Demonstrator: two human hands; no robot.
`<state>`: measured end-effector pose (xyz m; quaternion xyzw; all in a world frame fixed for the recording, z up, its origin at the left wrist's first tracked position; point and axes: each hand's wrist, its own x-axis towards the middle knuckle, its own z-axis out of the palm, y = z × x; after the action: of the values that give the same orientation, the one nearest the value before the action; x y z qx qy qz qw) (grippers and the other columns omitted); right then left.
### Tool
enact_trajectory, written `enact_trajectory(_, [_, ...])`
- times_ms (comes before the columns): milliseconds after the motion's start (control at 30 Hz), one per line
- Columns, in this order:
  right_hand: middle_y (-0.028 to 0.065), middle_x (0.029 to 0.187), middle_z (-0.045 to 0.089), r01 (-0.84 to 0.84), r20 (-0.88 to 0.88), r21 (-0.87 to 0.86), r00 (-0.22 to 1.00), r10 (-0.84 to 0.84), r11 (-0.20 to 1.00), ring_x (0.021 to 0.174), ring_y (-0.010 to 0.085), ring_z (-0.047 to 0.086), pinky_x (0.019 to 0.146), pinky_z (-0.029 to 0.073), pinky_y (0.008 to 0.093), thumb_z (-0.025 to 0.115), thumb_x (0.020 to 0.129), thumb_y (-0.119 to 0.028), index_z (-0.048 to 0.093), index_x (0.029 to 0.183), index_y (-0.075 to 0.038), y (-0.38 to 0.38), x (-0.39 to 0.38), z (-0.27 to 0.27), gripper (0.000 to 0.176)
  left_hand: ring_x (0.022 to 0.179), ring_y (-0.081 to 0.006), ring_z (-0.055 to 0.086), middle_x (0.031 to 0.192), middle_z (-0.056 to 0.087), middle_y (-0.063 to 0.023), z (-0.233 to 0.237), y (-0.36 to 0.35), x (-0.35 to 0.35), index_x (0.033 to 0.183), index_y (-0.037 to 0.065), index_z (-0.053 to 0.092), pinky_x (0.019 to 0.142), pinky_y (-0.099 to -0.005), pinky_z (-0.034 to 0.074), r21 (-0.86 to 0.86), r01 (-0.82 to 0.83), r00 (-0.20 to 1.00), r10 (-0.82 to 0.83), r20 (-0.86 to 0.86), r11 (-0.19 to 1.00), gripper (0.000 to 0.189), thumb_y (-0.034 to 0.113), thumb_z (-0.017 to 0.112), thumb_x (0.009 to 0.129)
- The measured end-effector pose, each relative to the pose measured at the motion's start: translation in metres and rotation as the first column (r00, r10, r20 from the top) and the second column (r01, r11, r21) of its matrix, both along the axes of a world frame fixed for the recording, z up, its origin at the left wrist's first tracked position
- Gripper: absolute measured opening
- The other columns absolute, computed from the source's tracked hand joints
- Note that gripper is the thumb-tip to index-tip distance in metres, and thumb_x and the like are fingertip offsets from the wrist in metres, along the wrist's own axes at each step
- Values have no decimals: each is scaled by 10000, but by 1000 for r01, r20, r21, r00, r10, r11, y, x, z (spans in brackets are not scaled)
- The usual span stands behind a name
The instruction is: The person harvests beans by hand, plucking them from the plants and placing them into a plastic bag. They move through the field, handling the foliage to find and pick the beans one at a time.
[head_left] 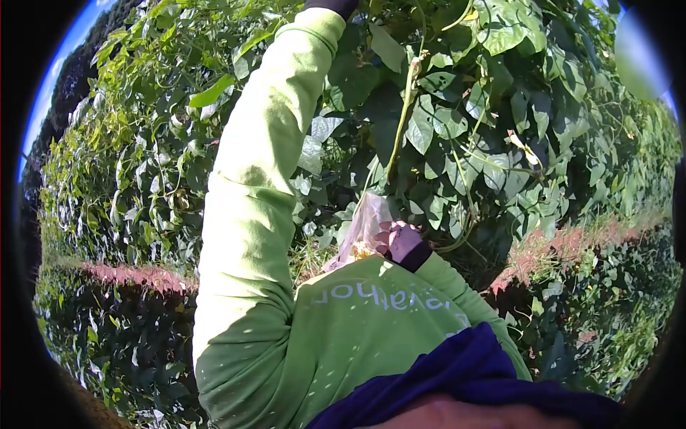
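My left arm, in a bright green sleeve (261,143), stretches up and forward into the leafy vines. Only a dark cuff (332,6) shows at the top edge; the left hand itself is out of frame. Close to my chest, my right hand (404,242) is closed on the gathered top of a clear plastic bag (368,222). Some small yellow bits (361,250) show inside the bag; their kind is too small to tell. A black band circles my right wrist.
Dense climbing vines (436,121) with broad green leaves form a wall in front. Thin stems (404,107) hang near the bag. Strips of reddish soil (143,277) lie at both sides, with low leafy plants (121,343) nearer me. Dark blue cloth (457,365) drapes below.
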<state>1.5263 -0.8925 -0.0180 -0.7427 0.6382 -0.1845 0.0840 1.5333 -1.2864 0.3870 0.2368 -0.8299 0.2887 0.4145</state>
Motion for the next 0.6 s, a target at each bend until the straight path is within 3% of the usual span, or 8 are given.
enact_trajectory(67, [79,1047,595,1,12,21,1000,-1,1000,1019,260,553,802,439,440,566,795,-363,695,907,-122,-1,-2,16,295,853,-303,651,890,673,-160,-4,6,8,915,80,705,744,-393,520,-163,-138,987,149,55,977,223,260,590,850])
enact_trajectory(100, [82,1014,591,-5,19,40,1000,4,999,989,270,566,783,448,438,592,780,-361,692,891,-130,-1,-2,30,275,786,-323,663,824,684,-157,10,54,19,893,69,709,707,-401,526,420,217,935,-65,-348,881,214,246,606,832])
enact_trajectory(233, [91,1009,595,-41,33,64,999,38,997,946,282,584,785,462,443,610,798,-347,673,871,-138,-5,-2,48,230,729,-300,684,812,702,-163,6,61,43,915,49,724,672,-359,532,293,319,891,-181,-416,901,214,212,613,832])
enact_trajectory(300, [90,1031,599,-58,40,69,998,55,996,955,286,585,798,463,453,605,808,-350,670,884,-139,-7,0,56,234,699,-227,684,789,708,-141,11,77,58,916,34,724,660,-321,523,493,518,831,-275,-483,699,212,208,639,829])
enact_trajectory(333, [78,1040,597,-75,20,78,997,73,994,981,281,581,804,469,455,615,790,-319,665,899,-152,-8,1,63,206,666,-160,659,753,704,-106,16,95,67,921,25,720,641,-293,506,468,385,892,-191,-409,795,213,207,662,825])
enact_trajectory(433, [25,1015,597,-105,-62,-26,993,104,994,992,241,567,792,480,425,612,767,-278,647,881,-164,-11,2,60,164,651,-142,643,732,697,-96,13,117,86,944,17,717,631,-290,499,502,372,897,-164,-410,781,222,201,667,831])
enact_trajectory(567, [-33,933,593,-386,-211,-182,914,347,904,964,190,553,780,478,367,592,755,-270,642,830,-178,-16,-7,59,129,637,-89,596,699,669,-22,-3,126,105,945,2,703,595,-249,466,665,494,848,-142,-510,561,211,181,654,845])
enact_trajectory(600, [-48,912,592,-450,-251,-217,883,395,866,957,177,549,777,477,352,587,752,-268,640,818,-181,-17,-7,59,121,615,-75,560,711,653,3,-15,130,110,960,-16,682,599,-223,461,613,618,773,-238,-588,493,206,163,638,868])
